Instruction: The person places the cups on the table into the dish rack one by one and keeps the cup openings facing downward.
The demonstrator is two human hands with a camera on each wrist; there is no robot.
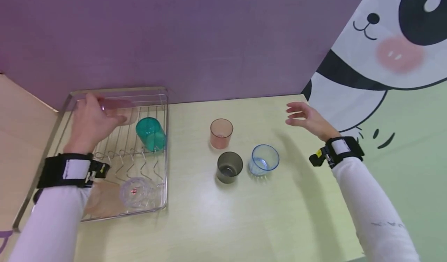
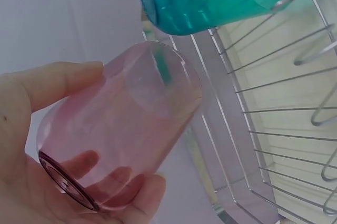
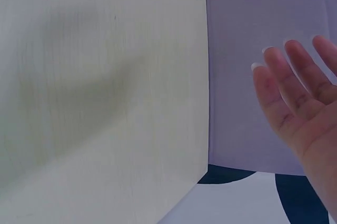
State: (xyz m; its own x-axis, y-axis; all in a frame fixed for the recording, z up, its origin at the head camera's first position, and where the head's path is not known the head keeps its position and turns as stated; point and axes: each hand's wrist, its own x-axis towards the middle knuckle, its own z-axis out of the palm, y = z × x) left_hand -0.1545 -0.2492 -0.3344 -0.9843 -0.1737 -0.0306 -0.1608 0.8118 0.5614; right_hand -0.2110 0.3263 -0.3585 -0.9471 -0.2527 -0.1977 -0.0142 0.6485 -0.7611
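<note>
My left hand point(image 1: 91, 122) grips a pink see-through glass point(image 2: 121, 124) over the back left of a wire dish rack point(image 1: 167, 137). In the left wrist view, thumb and fingers wrap around the glass, which lies tilted on its side. Beside it, a teal glass point(image 1: 150, 134) leans in the rack. Toward the rack's front lie a clear glass point(image 1: 134, 192) and a peach-coloured glass point(image 1: 106, 200), partly behind my left wrist. My right hand point(image 1: 305, 118) hovers near the table's back right corner, fingers loosely bent and holding nothing.
On the table point(image 1: 209, 223) stand three upright glasses: a peach one point(image 1: 220, 136), a grey one point(image 1: 229, 169) and a blue-rimmed clear one point(image 1: 262, 165). A purple wall covering point(image 1: 209, 40) rises behind the table. A panda picture point(image 1: 401, 56) is at the right.
</note>
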